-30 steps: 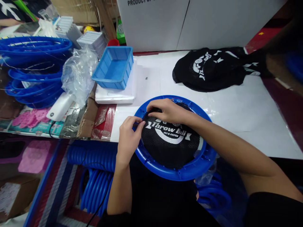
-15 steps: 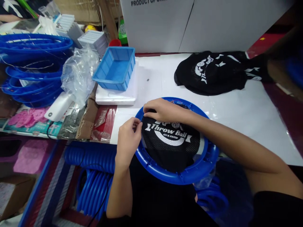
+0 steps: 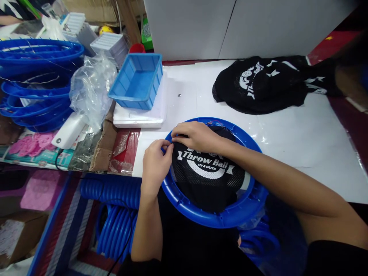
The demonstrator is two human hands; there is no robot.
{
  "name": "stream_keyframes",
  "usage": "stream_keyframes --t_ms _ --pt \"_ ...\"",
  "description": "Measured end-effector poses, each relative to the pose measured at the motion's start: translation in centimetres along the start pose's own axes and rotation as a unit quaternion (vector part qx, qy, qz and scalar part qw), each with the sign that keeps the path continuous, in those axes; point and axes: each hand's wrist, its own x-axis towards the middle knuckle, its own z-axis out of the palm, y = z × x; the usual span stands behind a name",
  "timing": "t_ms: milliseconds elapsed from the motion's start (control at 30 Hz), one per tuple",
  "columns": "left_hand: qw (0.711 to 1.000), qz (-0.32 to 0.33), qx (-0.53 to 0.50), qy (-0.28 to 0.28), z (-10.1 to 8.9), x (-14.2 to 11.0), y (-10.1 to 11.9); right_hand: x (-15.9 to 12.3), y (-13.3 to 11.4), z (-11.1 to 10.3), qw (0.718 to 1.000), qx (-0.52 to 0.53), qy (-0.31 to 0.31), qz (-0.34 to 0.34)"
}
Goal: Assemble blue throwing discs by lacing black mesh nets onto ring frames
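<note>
A blue plastic ring [image 3: 198, 215] lies tilted over the table's front edge and my lap. Black mesh fabric [image 3: 207, 191], printed "Throw Ball Fly & Catch", spans its inside. At the ring's upper left, my left hand [image 3: 156, 163] pinches the mesh's edge against the rim with thumb and forefinger. My right hand [image 3: 197, 135] reaches across the mesh, its fingers closed on the fabric edge right beside the left fingertips. The exact contact under the fingers is partly hidden.
More black printed fabric [image 3: 258, 86] is heaped at the back right. A blue bin [image 3: 135, 82] rests on a white block [image 3: 139, 117]. Blue rings [image 3: 40, 90] are stacked at left beside a clear plastic bag [image 3: 92, 84]. Behind stands a large white carton [image 3: 195, 30]. Several blue rings [image 3: 115, 230] sit below.
My right hand has shifted slightly left, and its fingertips are now closer to my left hand's at the rim. The camera view has moved a little.
</note>
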Motion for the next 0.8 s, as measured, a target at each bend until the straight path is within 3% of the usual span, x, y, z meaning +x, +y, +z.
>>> stream_keyframes --t_ms 333,533,700,800 --pt "0.999 -0.039 -0.022 -0.021 -0.1 1.2 -0.7 0.1 -0.4 0.1 1.0 -0.024 0.001 0.02" --pt "0.996 -0.041 -0.042 -0.074 -0.6 2.5 -1.0 0.3 -0.7 0.2 0.997 -0.074 -0.006 0.018" --pt "0.998 -0.023 -0.001 -0.057 -1.0 1.8 -0.7 -1.5 -1.7 -3.7 0.979 -0.195 -0.031 -0.047" --pt "0.998 -0.018 0.05 -0.045 -1.4 0.3 -0.4 -6.1 -3.2 -5.8 0.951 -0.308 0.008 0.028"
